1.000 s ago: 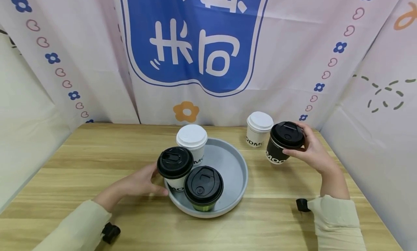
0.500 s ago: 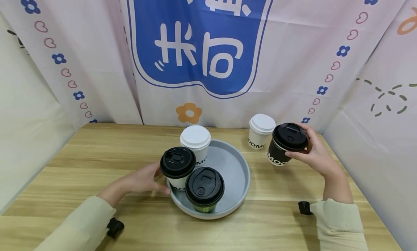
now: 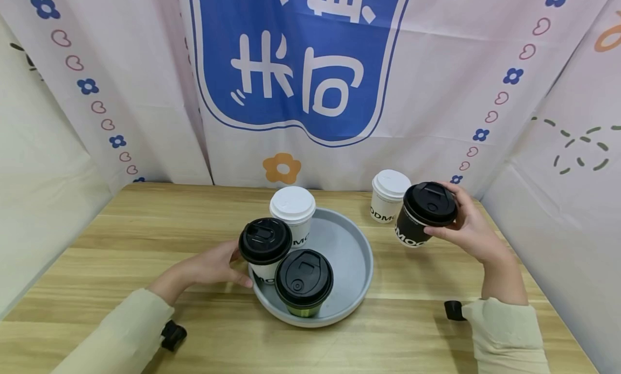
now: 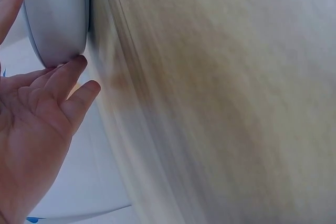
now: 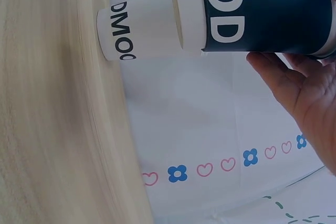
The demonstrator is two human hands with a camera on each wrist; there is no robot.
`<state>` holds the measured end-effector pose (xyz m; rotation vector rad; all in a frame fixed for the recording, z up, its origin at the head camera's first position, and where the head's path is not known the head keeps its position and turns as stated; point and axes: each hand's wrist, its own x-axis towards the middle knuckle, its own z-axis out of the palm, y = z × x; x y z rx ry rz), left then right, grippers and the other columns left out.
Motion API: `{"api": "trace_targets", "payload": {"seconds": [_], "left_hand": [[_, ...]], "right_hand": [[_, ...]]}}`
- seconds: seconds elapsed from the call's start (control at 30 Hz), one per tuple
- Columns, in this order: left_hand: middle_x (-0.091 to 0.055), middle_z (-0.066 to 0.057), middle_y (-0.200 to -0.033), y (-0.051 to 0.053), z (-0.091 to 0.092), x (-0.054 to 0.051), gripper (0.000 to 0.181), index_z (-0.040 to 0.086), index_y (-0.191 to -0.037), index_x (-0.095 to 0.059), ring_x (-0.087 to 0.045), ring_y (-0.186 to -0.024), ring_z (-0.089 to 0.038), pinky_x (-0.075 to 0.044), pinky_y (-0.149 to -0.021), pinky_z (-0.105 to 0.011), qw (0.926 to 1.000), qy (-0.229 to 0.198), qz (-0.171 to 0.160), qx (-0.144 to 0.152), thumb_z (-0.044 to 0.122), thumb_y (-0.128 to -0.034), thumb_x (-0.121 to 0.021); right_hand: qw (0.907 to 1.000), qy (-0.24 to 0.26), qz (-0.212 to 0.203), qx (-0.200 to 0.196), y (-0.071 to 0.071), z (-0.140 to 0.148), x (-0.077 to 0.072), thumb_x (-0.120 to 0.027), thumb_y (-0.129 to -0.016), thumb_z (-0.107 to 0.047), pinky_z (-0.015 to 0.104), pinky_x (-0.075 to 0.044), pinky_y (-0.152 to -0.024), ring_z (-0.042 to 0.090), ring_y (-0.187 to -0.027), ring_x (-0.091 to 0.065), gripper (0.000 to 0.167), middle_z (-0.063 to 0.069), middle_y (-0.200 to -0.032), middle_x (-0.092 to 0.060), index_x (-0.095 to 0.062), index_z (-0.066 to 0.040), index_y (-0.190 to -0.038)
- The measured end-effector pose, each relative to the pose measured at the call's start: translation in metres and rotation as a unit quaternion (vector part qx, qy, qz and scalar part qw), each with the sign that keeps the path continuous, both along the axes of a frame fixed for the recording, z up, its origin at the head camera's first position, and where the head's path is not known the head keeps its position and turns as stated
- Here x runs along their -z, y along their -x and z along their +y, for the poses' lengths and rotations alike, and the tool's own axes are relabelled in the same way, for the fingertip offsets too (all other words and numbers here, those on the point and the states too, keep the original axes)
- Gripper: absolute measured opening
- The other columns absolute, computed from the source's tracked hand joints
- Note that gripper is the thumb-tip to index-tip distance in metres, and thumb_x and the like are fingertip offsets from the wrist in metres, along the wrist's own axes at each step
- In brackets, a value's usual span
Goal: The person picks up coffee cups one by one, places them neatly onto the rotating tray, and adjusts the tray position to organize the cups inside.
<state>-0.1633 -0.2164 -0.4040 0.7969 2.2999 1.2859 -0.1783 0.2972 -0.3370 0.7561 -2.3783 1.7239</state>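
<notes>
My right hand [image 3: 473,231] grips a black paper coffee cup [image 3: 411,228] with a black lid, fingers and thumb about its upper part. In the right wrist view, the cup's base hangs above the table, and a white-lidded paper cup [image 5: 142,30] stands beyond it. My left hand [image 3: 211,265] touches the left side of a round grey tray [image 3: 346,255], its fingers loosely spread. On the tray stand a white cup with a white lid [image 3: 292,204], a white cup with a black lid [image 3: 265,242] and a green cup with a black lid [image 3: 304,279].
The wooden table [image 3: 145,217] ends at a printed cloth backdrop [image 3: 242,147], with cloth walls at both sides. The standing white-lidded cup [image 3: 388,193] is just left of the held cup, near the back edge. The tray's right part shows bare surface.
The head view has shifted a little, so the whole scene sits slightly further right. The held black cup has edged slightly left since half a second ago. The left hand stays at the tray.
</notes>
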Motion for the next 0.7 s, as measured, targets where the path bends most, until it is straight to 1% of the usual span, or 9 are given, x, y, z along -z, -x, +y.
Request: {"api": "trace_targets", "payload": {"seconds": [0.2,0.47,0.57,0.7], "left_hand": [[-0.036,-0.023,-0.157,0.002,0.0,0.0,0.097,0.001,-0.153,-0.028,-0.029,-0.146,-0.047,-0.023,-0.12,-0.065,0.9999,-0.007,-0.012,0.005,0.022,-0.0777,-0.085],[-0.04,-0.023,-0.154,0.003,-0.001,0.0,0.095,0.001,-0.152,-0.03,-0.033,-0.144,-0.047,-0.026,-0.118,-0.066,1.0,-0.003,-0.005,0.008,0.023,-0.078,-0.085],[-0.041,-0.023,-0.154,0.003,-0.001,0.001,0.095,0.001,-0.152,-0.031,-0.035,-0.143,-0.047,-0.027,-0.118,-0.066,0.9999,-0.003,-0.007,0.007,0.023,-0.0782,-0.085],[-0.042,-0.023,-0.153,0.004,-0.002,0.001,0.094,0.0,-0.152,-0.031,-0.036,-0.142,-0.047,-0.029,-0.117,-0.066,1.0,-0.001,-0.008,0.005,0.023,-0.0783,-0.085]], "right_hand": [[0.9999,0.004,-0.001,-0.014,-0.001,-0.007,-0.003,-0.071,-0.077,0.021,0.015,-0.057,-0.086,0.002,-0.117,-0.057,0.089,-0.009,-0.137,-0.051,-0.031,-0.008,-0.151],[0.9992,0.0,0.005,-0.039,-0.001,-0.015,-0.005,-0.071,-0.076,0.021,0.017,-0.057,-0.087,0.004,-0.117,-0.057,0.088,-0.006,-0.138,-0.052,-0.031,-0.006,-0.15],[0.9988,0.003,0.002,-0.048,-0.001,-0.019,-0.005,-0.072,-0.076,0.021,0.017,-0.057,-0.088,0.005,-0.117,-0.056,0.088,-0.005,-0.138,-0.05,-0.031,-0.006,-0.15],[0.9983,-0.006,-0.003,-0.058,0.0,-0.025,-0.005,-0.072,-0.076,0.02,0.018,-0.058,-0.089,0.005,-0.118,-0.056,0.089,-0.004,-0.139,-0.048,-0.031,-0.006,-0.15]]}}
